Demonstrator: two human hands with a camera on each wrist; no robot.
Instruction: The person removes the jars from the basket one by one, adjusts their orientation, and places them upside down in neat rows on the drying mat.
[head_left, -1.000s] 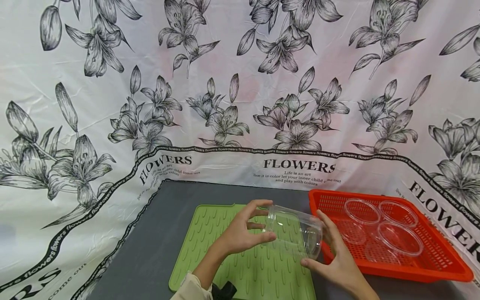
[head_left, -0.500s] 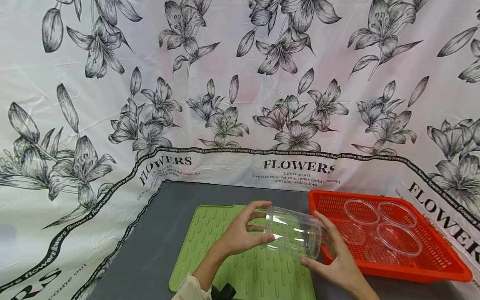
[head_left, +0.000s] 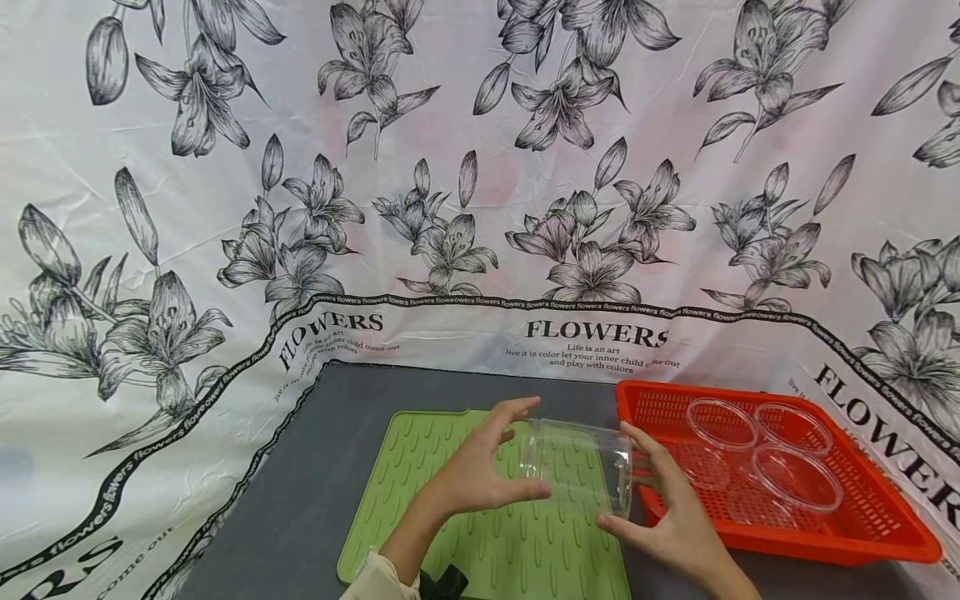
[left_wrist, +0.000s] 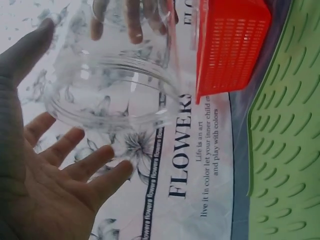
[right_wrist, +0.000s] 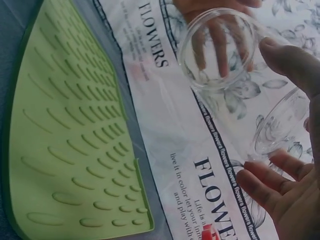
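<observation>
A clear, see-through plastic jar (head_left: 577, 468) lies on its side in the air above the green mat. My right hand (head_left: 671, 512) holds it near its base end, thumb below and fingers above and behind. My left hand (head_left: 476, 471) is spread around the other end, its thumb and index finger stretched out. In the left wrist view the ridged, open mouth of the jar (left_wrist: 117, 95) stands a little off the left fingers (left_wrist: 92, 162). The right thumb (right_wrist: 282, 55) lies along the jar's side in the right wrist view.
A green ridged mat (head_left: 420, 517) lies on the dark grey table (head_left: 277, 492). At the right, a red plastic basket (head_left: 817, 546) holds three clear round containers (head_left: 798, 479). White flower-printed cloth (head_left: 450, 108) hangs behind and at both sides.
The left fingers have loosened from the jar's mouth and spread wider. The jar has turned closer to level and shifted slightly left, with the right hand still holding it.
</observation>
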